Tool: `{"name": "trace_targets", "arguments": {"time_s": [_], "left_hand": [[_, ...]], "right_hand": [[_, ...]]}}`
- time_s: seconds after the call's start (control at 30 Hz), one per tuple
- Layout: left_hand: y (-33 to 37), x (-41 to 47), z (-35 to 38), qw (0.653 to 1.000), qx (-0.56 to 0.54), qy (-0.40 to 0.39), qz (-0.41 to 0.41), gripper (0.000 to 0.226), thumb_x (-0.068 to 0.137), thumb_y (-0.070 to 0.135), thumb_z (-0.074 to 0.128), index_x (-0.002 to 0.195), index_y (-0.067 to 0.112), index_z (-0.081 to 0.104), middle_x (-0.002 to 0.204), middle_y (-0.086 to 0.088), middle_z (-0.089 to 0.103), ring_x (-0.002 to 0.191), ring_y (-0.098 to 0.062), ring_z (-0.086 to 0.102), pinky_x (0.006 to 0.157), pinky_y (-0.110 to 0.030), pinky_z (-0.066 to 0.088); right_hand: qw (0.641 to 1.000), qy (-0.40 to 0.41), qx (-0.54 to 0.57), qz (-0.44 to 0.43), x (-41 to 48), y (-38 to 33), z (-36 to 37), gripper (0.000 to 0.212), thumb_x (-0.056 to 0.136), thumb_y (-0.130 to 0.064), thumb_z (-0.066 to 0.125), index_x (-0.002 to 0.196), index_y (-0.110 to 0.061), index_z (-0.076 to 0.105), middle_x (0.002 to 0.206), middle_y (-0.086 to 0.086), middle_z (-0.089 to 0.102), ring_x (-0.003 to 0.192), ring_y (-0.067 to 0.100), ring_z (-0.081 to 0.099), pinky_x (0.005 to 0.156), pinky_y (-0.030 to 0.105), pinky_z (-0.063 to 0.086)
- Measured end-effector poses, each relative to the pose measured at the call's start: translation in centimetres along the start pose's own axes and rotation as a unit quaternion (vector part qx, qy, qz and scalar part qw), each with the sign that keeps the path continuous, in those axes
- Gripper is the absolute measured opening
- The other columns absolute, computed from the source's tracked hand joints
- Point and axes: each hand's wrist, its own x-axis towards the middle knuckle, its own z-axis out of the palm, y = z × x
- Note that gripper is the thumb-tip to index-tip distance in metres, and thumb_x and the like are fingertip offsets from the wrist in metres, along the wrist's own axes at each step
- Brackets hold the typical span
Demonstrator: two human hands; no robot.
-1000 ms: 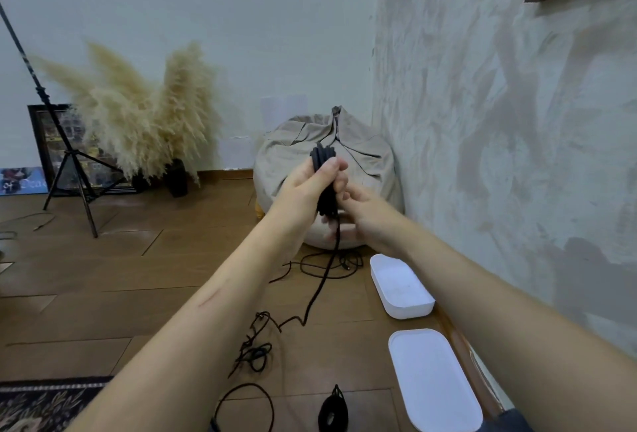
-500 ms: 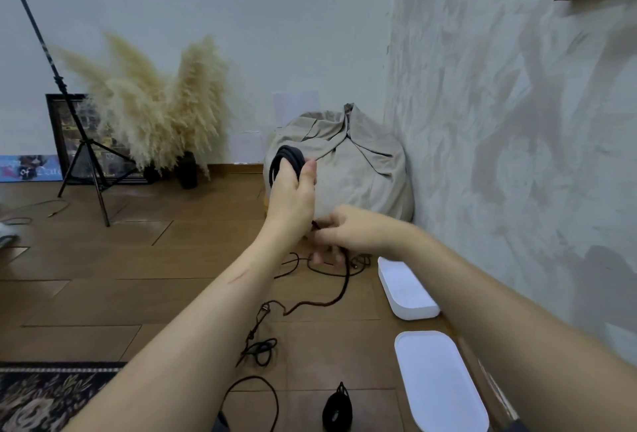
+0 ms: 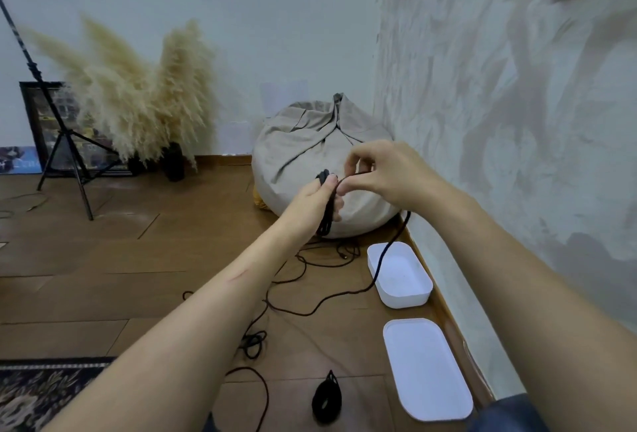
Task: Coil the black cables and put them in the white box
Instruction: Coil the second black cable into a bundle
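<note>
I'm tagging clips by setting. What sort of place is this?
Probably a room in a home, perhaps doubling as a photo studio: a beige beanbag sits in the corner, with dried pampas grass and a black tripod stand by the far wall.

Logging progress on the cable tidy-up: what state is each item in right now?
Left hand: grips a partly wound coil.
Right hand: pinches the cable's loose tail, which trails to the floor.
White box: open, no coil inside.
Lid: off, lying on the floor.
Small coil: wound, lying on the floor.
Other cables: uncoiled, tangled on the floor.
</note>
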Motion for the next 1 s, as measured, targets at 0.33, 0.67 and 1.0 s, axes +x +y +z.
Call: {"name": "trace_targets", "arguments": {"time_s": [0.33, 0.67, 1.0], "left_hand": [[0.7, -2.2, -0.3, 0.988, 0.073, -0.136, 0.03, 0.018, 0.108, 0.028, 0.048, 0.105, 0.011, 0.052, 0.078, 0.002, 0.046, 0.075, -0.014, 0.05, 0.089, -0.039, 0.054], [1.1, -2.4, -0.5, 0.997, 0.064, -0.024, 0.031, 0.021, 0.109, 0.024, 0.042, 0.105, 0.009, 0.056, 0.071, 0.005, 0.05, 0.07, -0.013, 0.05, 0.076, -0.028, 0.049], [2.1, -2.7, 0.1, 0.998, -0.019, -0.061, 0.023, 0.026, 0.111, 0.025, 0.038, 0.104, 0.005, 0.054, 0.071, 0.001, 0.047, 0.066, -0.012, 0.05, 0.069, -0.024, 0.049]], "right_hand": [[0.975, -0.061, 0.21, 0.041, -0.4, 2.1, 0.4, 0.011, 0.085, -0.019, 0.078, 0.091, -0.012, 0.073, 0.069, -0.004, 0.057, 0.067, 0.005, 0.049, 0.062, 0.023, 0.04], [0.897, -0.019, 0.432, 0.098, -1.6, 4.2, 1.3, 0.01, 0.098, -0.017, 0.063, 0.102, -0.01, 0.069, 0.067, -0.002, 0.044, 0.061, 0.012, 0.036, 0.06, 0.026, 0.031], [0.877, 0.001, 0.475, 0.069, -0.9, 4.0, 1.3, 0.013, 0.099, -0.016, 0.06, 0.109, -0.011, 0.068, 0.065, -0.006, 0.046, 0.06, 0.012, 0.029, 0.059, 0.027, 0.022]]}}
